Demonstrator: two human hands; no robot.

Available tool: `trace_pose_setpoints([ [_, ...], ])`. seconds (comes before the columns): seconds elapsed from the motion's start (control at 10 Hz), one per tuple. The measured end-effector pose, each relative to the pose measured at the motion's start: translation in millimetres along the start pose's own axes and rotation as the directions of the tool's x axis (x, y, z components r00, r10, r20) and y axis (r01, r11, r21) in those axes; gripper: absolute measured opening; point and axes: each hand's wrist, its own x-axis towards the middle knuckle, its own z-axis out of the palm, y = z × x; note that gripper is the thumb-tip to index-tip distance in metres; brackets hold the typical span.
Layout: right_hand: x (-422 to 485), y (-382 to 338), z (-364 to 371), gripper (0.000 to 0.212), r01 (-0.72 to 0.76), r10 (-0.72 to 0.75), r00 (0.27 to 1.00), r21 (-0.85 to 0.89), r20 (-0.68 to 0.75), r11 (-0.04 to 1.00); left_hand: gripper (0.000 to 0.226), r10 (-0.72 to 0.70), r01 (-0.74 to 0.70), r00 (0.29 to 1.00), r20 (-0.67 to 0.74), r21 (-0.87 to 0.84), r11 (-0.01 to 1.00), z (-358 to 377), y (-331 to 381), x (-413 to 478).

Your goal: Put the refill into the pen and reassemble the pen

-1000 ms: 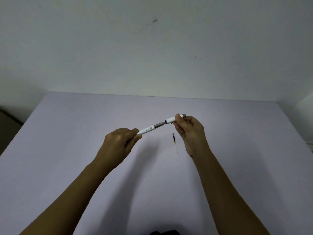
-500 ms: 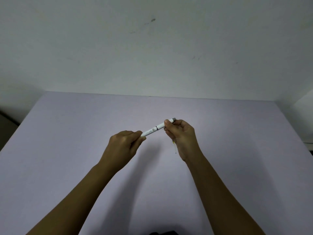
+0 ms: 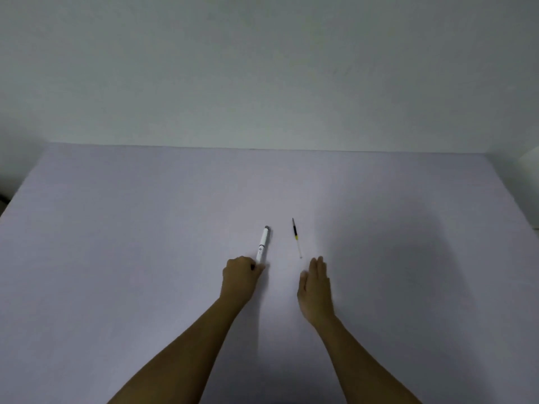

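The pen (image 3: 263,243) now lies on the table (image 3: 116,258), where half a second ago both hands held it up in the air between them. It points away toward the far edge, grey end farthest, and looks joined into one piece. The left hand (image 3: 240,277) has come down with it and is curled closed around the pen's near end. The right hand (image 3: 316,287) has let go and drawn back to the near right; it hovers flat and open, fingers together, holding nothing. The refill (image 3: 296,238) lies on the table just right of the pen and apart from it, roughly parallel, its dark tip far and its pale end just beyond the right fingertips (image 3: 318,260). It is outside the pen.
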Motion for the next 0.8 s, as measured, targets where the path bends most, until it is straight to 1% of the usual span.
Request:
trace_pose_setpoints([
  [0.2,-2.3,17.3,20.1,0.06,0.056,-0.065,0.997,-0.186,-0.04,0.981,0.03,-0.048,0.047,0.995,-0.085,-0.017,0.999,29.7,17.0,17.7],
  [0.4,-3.8,18.9,29.0,0.06,0.051,-0.089,0.983,-0.228,-0.16,0.972,0.012,0.137,-0.125,0.979,-0.151,0.085,0.989,47.5,10.5,20.9],
  [0.5,-4.2,18.9,29.1,0.06,0.05,-0.088,0.984,-0.239,-0.154,0.97,0.017,0.108,-0.097,0.983,-0.148,0.075,0.992,49.6,9.7,22.4],
  [0.6,-2.9,16.7,23.6,0.06,0.042,-0.071,0.99,-0.229,-0.123,0.973,0.02,0.117,-0.101,0.987,-0.11,0.142,0.985,50.4,9.9,22.0],
  [0.7,-3.8,15.0,21.0,0.059,0.046,-0.066,0.993,-0.206,-0.094,0.978,0.025,0.07,-0.059,0.993,-0.098,0.113,0.992,44.9,12.2,20.1],
  [0.8,-5.0,16.0,9.7,0.058,0.064,-0.068,0.994,-0.051,-0.082,0.997,0.033,0.086,-0.077,0.993,-0.078,0.117,0.99,30.2,8.2,23.4],
])
